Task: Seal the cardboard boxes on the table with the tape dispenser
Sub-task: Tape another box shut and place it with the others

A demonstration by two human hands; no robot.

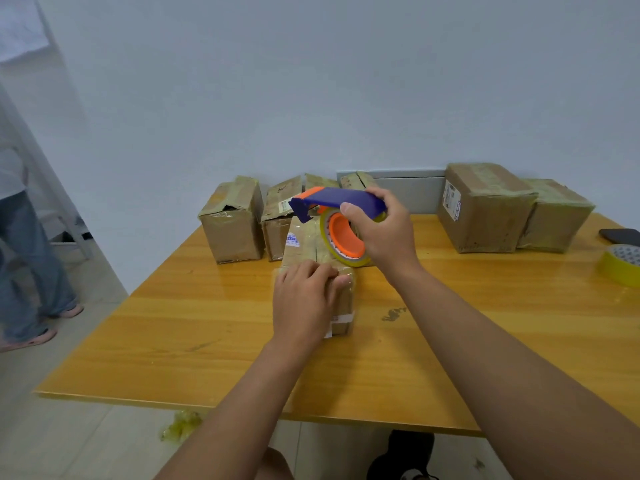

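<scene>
A small cardboard box (304,242) lies in the middle of the wooden table (207,327), its top covered in clear tape. My left hand (304,299) presses flat on the box's near end. My right hand (381,233) grips a blue and orange tape dispenser (337,199) holding a yellowish tape roll (343,239), and the roll rests on the far right part of the box top. The near side of the box is mostly hidden by my left hand.
Several taped boxes (233,223) stand along the table's far edge, two larger ones (485,209) at the right. A spare yellow tape roll (620,265) and a dark phone (620,235) lie far right. A person (24,258) stands at left. Crumpled tape (181,424) lies on the floor.
</scene>
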